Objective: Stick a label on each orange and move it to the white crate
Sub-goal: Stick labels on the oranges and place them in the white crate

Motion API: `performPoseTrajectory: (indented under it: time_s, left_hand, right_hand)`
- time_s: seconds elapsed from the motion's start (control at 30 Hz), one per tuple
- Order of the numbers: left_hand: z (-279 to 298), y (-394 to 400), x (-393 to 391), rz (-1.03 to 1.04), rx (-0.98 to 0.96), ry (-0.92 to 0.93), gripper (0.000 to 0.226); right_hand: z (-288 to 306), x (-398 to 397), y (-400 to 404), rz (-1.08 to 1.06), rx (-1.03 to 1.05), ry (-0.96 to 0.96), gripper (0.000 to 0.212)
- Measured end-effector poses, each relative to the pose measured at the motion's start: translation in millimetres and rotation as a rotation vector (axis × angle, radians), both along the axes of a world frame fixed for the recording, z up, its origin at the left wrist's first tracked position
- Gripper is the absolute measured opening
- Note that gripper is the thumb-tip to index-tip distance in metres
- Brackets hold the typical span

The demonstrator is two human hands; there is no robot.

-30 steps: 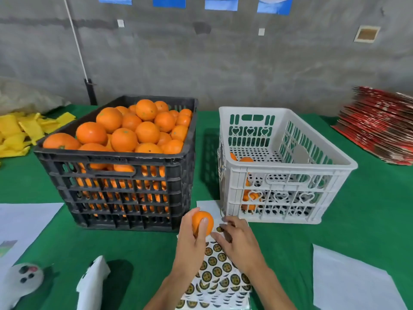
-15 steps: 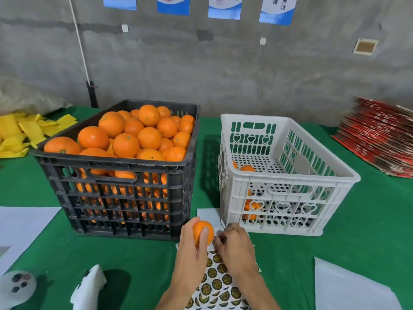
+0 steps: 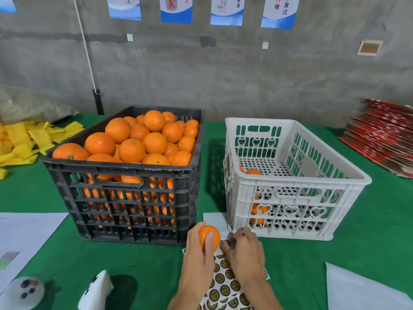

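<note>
Nearest, just in front of the white crate: label sheet flat on the green table, left hand over it with fingers wrapped around one orange. Right hand beside the fruit, fingertips pinched together at the sheet's far end, apparently on a label; too small to confirm. Risk from here: label folding or sticking to skin if peeled crookedly. Left of the white crate, black crate heaped with oranges; inside the white crate, only a few.
</note>
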State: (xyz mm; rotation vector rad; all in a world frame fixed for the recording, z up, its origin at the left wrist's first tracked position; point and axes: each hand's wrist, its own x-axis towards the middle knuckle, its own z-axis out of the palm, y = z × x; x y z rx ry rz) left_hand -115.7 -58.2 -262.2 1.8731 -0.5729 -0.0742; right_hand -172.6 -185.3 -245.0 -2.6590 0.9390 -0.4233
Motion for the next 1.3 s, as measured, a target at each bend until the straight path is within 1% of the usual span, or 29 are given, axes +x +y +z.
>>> performPoseTrajectory:
  time_s: [0.2,0.37,0.4,0.47,0.53,0.57,0.63,0.73,0.8,0.93,1.03,1.1,1.13,1.2,1.23,1.3]
  left_hand:
    - [-5,0,0,0.008,0.008,-0.027,0.035]
    - [-7,0,1,0.021,0.008,-0.025,0.038]
    - [-8,1,1,0.022,0.003,-0.022,0.038]
    - [-8,1,1,0.026,-0.011,-0.011,0.038]
    - [-7,1,2,0.035,-0.030,0.000,0.038]
    - [-7,1,2,0.041,-0.044,0.006,0.038]
    - [-5,2,1,0.049,-0.090,0.023,0.038]
    - [-3,3,2,0.046,-0.149,0.046,0.041]
    - [0,4,1,0.024,-0.142,0.041,0.043]
    - [4,5,-4,-0.017,-0.137,0.005,0.037]
    - [6,6,-7,-0.019,-0.154,-0.037,0.034]
    - [8,6,-6,0.030,-0.200,-0.030,0.032]
    - [10,6,-6,0.060,-0.238,0.015,0.033]
    - [18,5,-5,0.099,-0.324,0.197,0.035]
    - [24,3,-4,0.102,-0.338,0.287,0.035]
    - [36,-3,1,0.080,-0.279,0.394,0.036]
  right_hand:
    - [2,1,5,-0.027,-0.025,-0.023,0.027]
    - [0,-2,6,-0.012,-0.021,-0.022,0.025]
    - [-1,-3,6,-0.011,-0.005,-0.026,0.028]
    - [-3,-2,8,-0.019,0.019,-0.023,0.041]
    - [-4,-3,10,-0.022,-0.010,0.013,0.055]
    - [-5,-3,10,-0.016,-0.028,0.031,0.059]
    - [-6,-6,7,0.012,-0.050,0.045,0.064]
    - [-5,-13,2,0.059,-0.031,0.017,0.068]
    - [-6,-15,0,0.060,0.005,-0.021,0.058]
    - [-7,-18,-7,0.073,0.103,-0.124,0.029]
    - [-8,-24,-13,0.147,0.183,-0.190,0.017]
    - [-9,-27,-17,0.188,0.197,-0.247,0.013]
    - [-9,-28,-18,0.196,0.206,-0.287,0.012]
    - [-9,-28,-20,0.187,0.228,-0.359,0.010]
    - [-9,-28,-21,0.176,0.236,-0.386,0.010]
    - [-9,-27,-22,0.162,0.253,-0.423,0.009]
